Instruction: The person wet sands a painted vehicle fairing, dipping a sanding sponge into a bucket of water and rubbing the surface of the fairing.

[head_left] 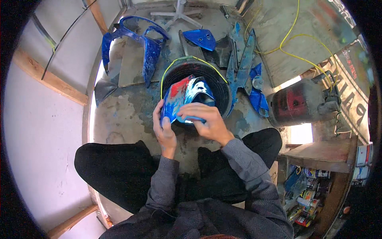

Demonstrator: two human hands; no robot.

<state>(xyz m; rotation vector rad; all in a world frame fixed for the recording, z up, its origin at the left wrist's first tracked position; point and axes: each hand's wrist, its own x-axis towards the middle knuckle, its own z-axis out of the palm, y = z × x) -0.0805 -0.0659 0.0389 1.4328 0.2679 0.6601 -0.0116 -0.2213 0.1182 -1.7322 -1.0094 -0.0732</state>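
Note:
My left hand [164,129] grips the near left edge of a curved plastic body panel [175,95], its thumb on top. The panel is blue with a red patch and scuffed pale areas, and its right part is shiny white and blue. It is tilted over a black bucket [223,85] with a yellow-green cord along its rim. My right hand [207,121] lies across the panel's near right side, fingers together and bent over a light-blue edge. Whether a thin pad or only the panel is under those fingers is hidden.
Blue body panels [149,51] lie on the floor beyond the bucket, with long scuffed strips [240,55] at right. A dark red-and-black tank [292,101] with a yellow hose [283,42] stands further right. Below it, a wooden shelf [322,153] holds several cans. A white wall [43,119] borders the left.

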